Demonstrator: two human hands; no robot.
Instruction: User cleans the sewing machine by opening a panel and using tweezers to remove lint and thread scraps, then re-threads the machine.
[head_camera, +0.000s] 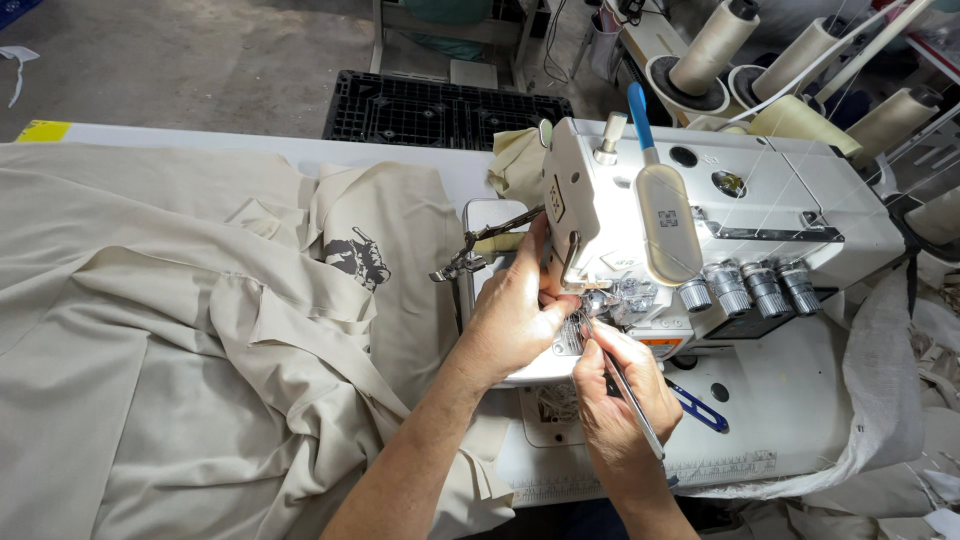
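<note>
Metal tweezers (630, 395) are gripped between the fingers of the right hand (615, 400), tips at the overlock machine (720, 230) needle area. The left hand (510, 315) is pressed against the machine, fingers curled narrow there; beige fabric (200, 340) is spread over the counter (300, 150).

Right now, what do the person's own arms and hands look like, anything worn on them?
Both arms are bare along the whole length in view: no sleeves or cuffs show. The left hand and the right hand wear no gloves, and no watch, bracelet or ring shows on the sides facing the camera. The fingernails look short and plain. The far sides of the fingers are hidden.
</note>
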